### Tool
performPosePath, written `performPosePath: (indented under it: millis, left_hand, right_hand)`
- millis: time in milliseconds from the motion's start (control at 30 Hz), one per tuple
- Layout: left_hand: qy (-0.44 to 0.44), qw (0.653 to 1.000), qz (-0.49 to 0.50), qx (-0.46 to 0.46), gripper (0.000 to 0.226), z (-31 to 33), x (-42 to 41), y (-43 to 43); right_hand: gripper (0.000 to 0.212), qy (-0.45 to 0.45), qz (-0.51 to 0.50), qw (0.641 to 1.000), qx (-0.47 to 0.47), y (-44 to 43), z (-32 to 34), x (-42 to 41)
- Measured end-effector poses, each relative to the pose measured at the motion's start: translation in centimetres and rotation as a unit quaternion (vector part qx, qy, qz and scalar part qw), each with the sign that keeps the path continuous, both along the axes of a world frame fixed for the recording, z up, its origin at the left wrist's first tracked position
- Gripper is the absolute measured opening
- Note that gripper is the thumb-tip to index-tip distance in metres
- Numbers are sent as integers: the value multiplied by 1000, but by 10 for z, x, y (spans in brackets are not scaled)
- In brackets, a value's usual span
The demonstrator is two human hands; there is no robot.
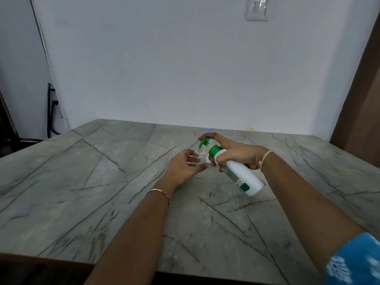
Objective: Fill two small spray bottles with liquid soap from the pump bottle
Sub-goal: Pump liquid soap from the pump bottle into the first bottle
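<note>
Pump bottle (243, 174): white body, green collar and pump head, held tilted off the table (82, 182), base toward 4 o'clock, nozzle just over the spray bottle's open neck. Right hand (236, 155): fingers curled round the pump bottle's shoulder, forefinger laid along the pump head. Spray bottle (200, 153): small, clear, uncapped, upright near the table's centre. Left hand (183, 167): thumb and fingers curled round the spray bottle from 7 o'clock. Light switch (257, 9): on the wall, 12 o'clock.
</note>
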State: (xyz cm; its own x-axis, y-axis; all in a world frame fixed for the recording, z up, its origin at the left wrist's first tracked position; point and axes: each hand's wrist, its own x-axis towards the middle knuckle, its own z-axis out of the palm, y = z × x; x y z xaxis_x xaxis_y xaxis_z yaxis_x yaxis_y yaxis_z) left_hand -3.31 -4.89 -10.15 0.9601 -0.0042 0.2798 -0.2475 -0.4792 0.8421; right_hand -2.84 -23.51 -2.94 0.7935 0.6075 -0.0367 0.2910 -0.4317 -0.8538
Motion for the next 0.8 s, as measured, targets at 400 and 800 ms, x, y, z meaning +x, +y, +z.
performPosePath:
  millis: [400, 800]
  left_hand:
    - [19, 999, -22, -15, 61, 2, -1, 3]
    - [37, 998, -36, -26, 63, 4, -2, 4]
  right_hand:
    - [81, -96, 12, 992, -81, 2, 0, -3]
    - [78, 37, 26, 999, 9, -4, 10, 2]
